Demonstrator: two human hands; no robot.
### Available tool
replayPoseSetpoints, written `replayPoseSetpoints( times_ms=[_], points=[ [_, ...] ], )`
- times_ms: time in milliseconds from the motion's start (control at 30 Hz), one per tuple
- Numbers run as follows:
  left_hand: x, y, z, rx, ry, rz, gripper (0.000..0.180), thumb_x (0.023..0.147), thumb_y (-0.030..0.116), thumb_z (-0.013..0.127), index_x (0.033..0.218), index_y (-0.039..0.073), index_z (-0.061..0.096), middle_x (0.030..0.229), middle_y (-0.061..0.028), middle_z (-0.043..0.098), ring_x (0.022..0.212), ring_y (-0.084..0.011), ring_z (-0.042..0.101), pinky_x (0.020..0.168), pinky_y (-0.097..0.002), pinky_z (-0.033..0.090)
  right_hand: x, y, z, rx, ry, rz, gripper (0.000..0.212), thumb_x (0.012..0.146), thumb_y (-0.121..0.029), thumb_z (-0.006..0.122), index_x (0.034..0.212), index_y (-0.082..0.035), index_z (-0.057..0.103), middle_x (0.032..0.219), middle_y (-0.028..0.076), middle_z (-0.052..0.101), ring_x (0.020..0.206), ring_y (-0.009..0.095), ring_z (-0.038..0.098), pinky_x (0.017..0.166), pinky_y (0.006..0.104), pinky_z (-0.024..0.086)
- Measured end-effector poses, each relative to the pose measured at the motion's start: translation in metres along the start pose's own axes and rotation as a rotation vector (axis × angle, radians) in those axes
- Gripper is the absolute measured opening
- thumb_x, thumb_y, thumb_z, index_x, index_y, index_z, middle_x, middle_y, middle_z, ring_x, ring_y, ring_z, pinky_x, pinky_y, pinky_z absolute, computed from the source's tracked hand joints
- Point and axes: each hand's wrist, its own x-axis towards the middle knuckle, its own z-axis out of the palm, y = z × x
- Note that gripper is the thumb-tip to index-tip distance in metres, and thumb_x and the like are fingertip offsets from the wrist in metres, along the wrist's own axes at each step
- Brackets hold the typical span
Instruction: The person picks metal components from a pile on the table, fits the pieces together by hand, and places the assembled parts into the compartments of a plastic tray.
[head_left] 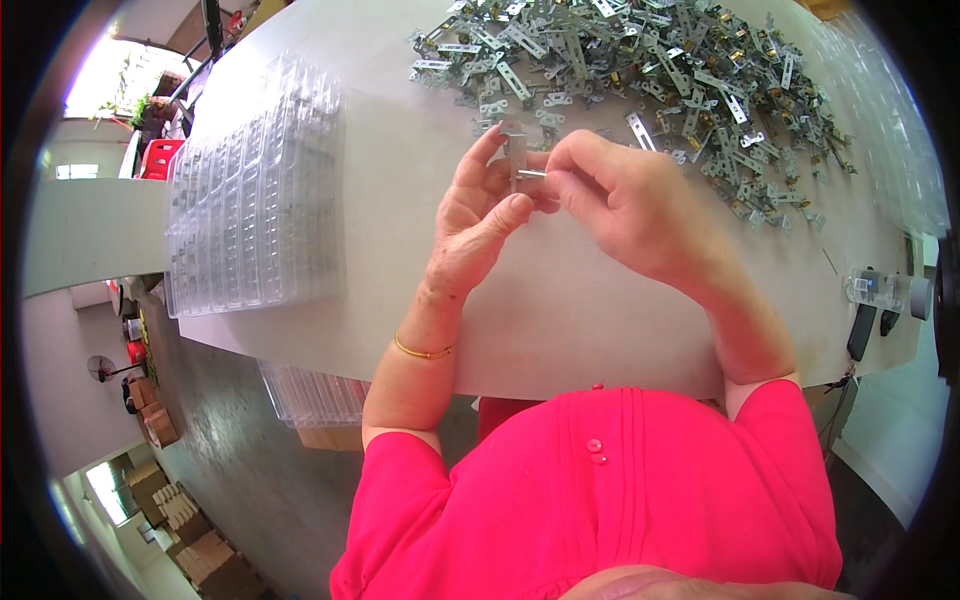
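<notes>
Above the middle of the table, my left hand (478,205) holds a small flat metal bracket (517,158) upright between thumb and fingers. A gold bangle is on that wrist. My right hand (625,200) meets it from the right, its thumb and forefinger pinching a thin, pale metal pin (532,174) that points at the bracket. Whether the pin's tip sits in the bracket is too small to tell. Just beyond both hands spreads a large heap of loose metal brackets (640,60), some with brass-coloured bits.
Stacked clear plastic trays (255,200) stand on the table's left, with more clear trays (315,395) below the edge. Clear plastic sheeting (885,130) lies along the far right. A clear bottle (885,292) and a black object (860,328) lie at the right edge.
</notes>
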Motion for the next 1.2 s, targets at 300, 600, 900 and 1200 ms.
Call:
replayPoseSetpoints(
  times_ms=[300,600,900,1200],
  points=[
    [-0.001,-0.005,-0.001,0.075,-0.033,0.043,0.077,0.096,-0.008,0.061,0.16,0.011,0.022,0.14,-0.0186,0.055,0.119,-0.0235,0.061,0.103,-0.0394,0.05,-0.003,0.002,0.007,-0.144,0.005,-0.071,0.009,0.094,-0.012,0.062,0.095,-0.003,0.06,0.074,0.017,0.066,0.068,0.038,0.066,0.059,0.0464,0.051],
    [-0.003,-0.011,-0.005,0.111,-0.076,0.084,0.08,0.095,-0.011,0.061,0.161,0.013,0.023,0.144,-0.0168,0.053,0.131,-0.0246,0.054,0.109,-0.0386,0.045,-0.004,0.008,0.006,-0.203,-0.072,-0.177,0.009,0.094,-0.011,0.063,0.094,-0.004,0.058,0.078,0.019,0.067,0.072,0.04,0.066,0.061,0.0482,0.051],
    [-0.002,0.008,-0.02,-0.112,0.072,0.117,0.066,0.096,-0.005,0.059,0.155,0.01,0.032,0.124,-0.0102,0.056,0.109,-0.0245,0.064,0.097,-0.041,0.053,0.0,-0.014,-0.005,-0.08,-0.082,-0.068,0.008,0.095,-0.011,0.064,0.097,-0.004,0.061,0.078,0.017,0.067,0.069,0.038,0.066,0.06,0.0434,0.05],
    [0.004,0.017,-0.039,-0.059,0.432,0.027,0.05,0.095,0.007,0.067,0.14,0.004,0.047,0.096,-0.0056,0.064,0.084,-0.0158,0.066,0.075,-0.0327,0.058,-0.008,-0.008,0.022,0.232,-0.305,0.173,0.013,0.099,-0.014,0.063,0.1,-0.002,0.063,0.07,0.007,0.062,0.062,0.015,0.06,0.059,0.0321,0.048]
  ],
)
